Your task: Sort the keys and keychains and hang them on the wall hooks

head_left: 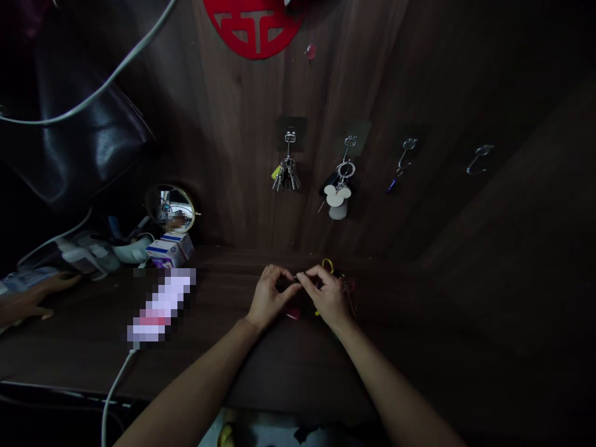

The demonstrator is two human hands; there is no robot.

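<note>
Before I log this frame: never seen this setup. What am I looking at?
There's no machine here. The single picture comes from a camera worn on a person's head, looking forward and down. The left hand and right hand are that person's own, bare, with fingertips together at a small dark item, too small to identify.

On the dark wooden surface to the left are a blurred-out bright rectangle, small boxes and a round mirror. At the left edge is what looks like another person's hand. Behind, a bunch of keys hangs from a hook on the wooden panel.
</note>
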